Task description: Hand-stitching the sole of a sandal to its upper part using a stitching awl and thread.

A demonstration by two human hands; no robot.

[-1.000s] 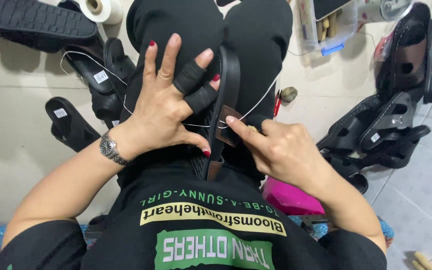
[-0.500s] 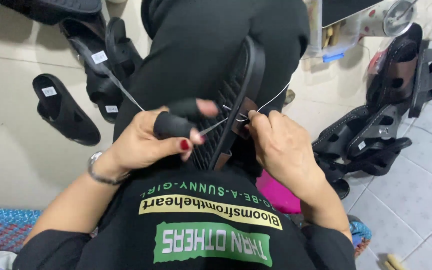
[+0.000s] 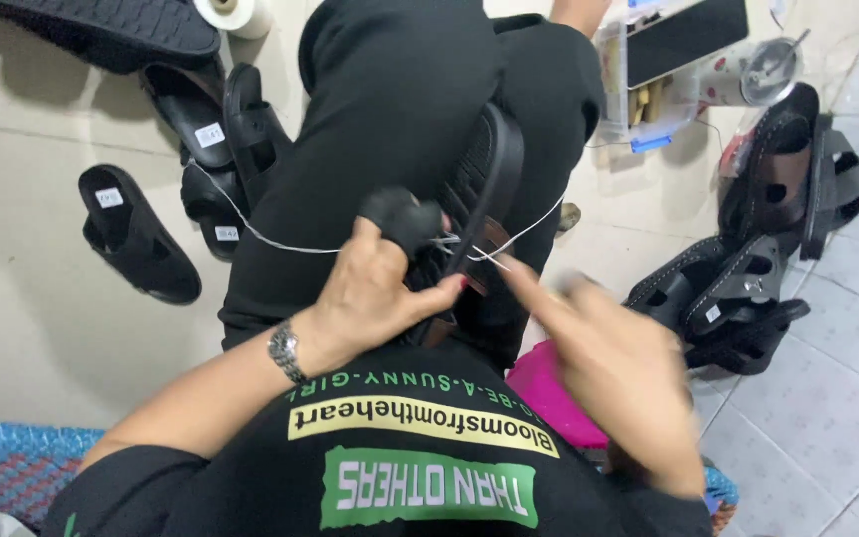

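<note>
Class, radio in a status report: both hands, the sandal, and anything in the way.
Left hand grips black rubber sandal. Right hand blurred, at white thread. Nothing blocking.

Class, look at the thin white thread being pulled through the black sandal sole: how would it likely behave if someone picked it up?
The thin white thread would probably be floppy: it curves where it trails left. It seems very light, spanning the air without visible weight. Pulled from the black sandal sole, it runs straighter, so it likely tautens under tension.
</note>
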